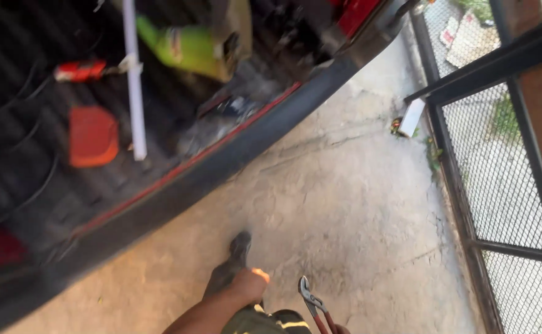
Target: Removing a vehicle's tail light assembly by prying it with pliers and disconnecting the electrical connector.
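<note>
While the view swings blurred over a concrete floor, the left hand hangs at bottom centre, curled loosely — holding anything? Cannot tell. Just right of it, pliers with red handles point jaws-up, gripped by the right hand, barely visible at the bottom edge. Upper left: a dark truck bed with a white pipe and an orange pad.
</note>
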